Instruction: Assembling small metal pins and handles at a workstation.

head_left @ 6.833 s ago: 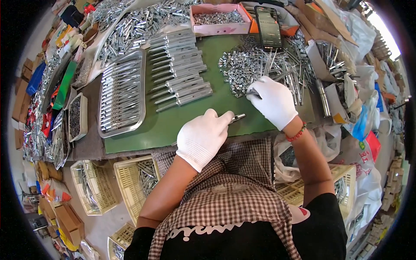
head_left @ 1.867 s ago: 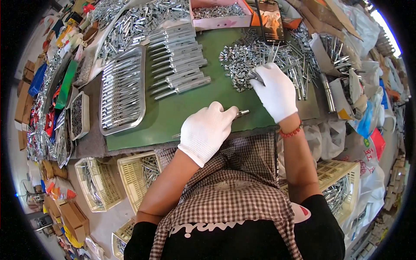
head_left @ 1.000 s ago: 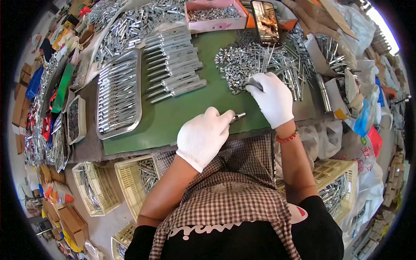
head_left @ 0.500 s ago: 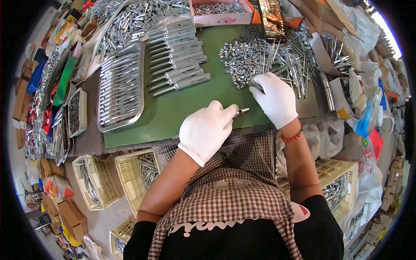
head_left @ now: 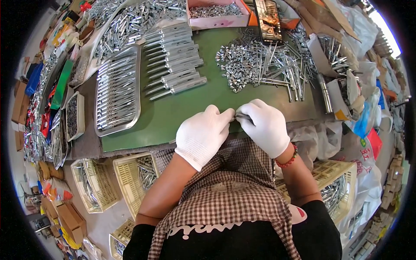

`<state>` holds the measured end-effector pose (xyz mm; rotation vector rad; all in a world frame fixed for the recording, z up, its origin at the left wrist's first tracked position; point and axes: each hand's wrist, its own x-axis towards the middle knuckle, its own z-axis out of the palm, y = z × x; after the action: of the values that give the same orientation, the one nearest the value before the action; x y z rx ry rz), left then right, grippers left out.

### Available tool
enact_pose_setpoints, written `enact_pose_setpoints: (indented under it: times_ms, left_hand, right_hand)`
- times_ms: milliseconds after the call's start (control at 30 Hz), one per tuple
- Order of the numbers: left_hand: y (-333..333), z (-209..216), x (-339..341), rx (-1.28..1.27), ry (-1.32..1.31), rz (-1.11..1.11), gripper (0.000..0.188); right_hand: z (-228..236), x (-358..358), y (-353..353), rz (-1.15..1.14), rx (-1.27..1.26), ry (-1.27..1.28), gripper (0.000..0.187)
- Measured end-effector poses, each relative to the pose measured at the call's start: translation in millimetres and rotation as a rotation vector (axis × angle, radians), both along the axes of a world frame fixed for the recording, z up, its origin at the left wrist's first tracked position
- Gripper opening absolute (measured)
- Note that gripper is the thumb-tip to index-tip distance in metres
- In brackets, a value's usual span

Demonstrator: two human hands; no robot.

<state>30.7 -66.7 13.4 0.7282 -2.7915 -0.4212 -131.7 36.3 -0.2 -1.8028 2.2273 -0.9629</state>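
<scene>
Left hand: your fingers close round a metal tube near the table's near edge. Right hand: fingers pinch a dark piece beside the tube's right end, contact unclear. Keep both steady, aligned.

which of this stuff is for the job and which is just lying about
Likely in use:
slim grey metal piece between white-gloved left hand and white-gloved right hand
heaped small silvery metal parts
thin silvery metal rods

Probably just lying about:
black rectangular phone
crumpled blue plastic
</scene>
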Motion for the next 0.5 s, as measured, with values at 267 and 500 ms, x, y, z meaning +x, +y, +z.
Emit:
enact_pose_setpoints:
  times_ms: [267,500]
  left_hand:
    - [1,-3,1,-0.084,-0.01,-0.044,0.026]
    - [1,-8,1,-0.14,-0.011,-0.048,0.027]
  right_hand:
    - [12,-11,-6,0.067,0.118,-0.044,0.016]
    - [18,-15,-5,0.014,0.113,-0.087,0.018]
